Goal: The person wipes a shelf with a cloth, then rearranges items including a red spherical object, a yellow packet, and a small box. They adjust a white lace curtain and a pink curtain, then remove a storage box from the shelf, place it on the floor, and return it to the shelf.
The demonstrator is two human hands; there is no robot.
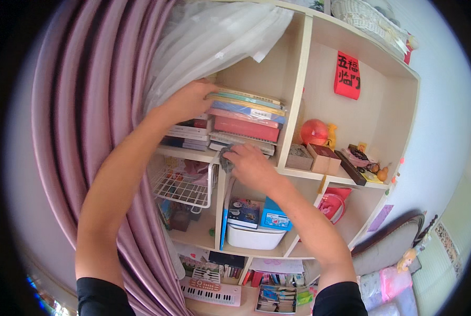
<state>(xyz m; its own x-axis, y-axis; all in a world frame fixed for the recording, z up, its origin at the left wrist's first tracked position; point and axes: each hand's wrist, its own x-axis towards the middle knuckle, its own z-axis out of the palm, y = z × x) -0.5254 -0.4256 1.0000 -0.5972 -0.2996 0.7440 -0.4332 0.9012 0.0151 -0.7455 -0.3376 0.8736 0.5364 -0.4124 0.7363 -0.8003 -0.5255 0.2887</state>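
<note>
My left hand (192,100) is at the upper left end of a stack of books (248,113) on a cream shelf, its fingers curled against the top books' edges. Part of those fingers is hidden. Thin yellow, green and blue books lie above a thick red one. Lower down, my right hand (250,164) is closed on a crumpled dark grey cloth (226,159). It presses the cloth to the shelf's front edge below the stack. More books (190,135) lie flat to the left, partly behind my left forearm.
A purple curtain (88,105) and a white sheer curtain (214,37) hang at the left. Below are a white wire basket (185,188) and a white bin (251,237). Wooden boxes (324,158) and a red ball (314,131) stand in the right compartment. A toy keyboard (214,292) lies lower.
</note>
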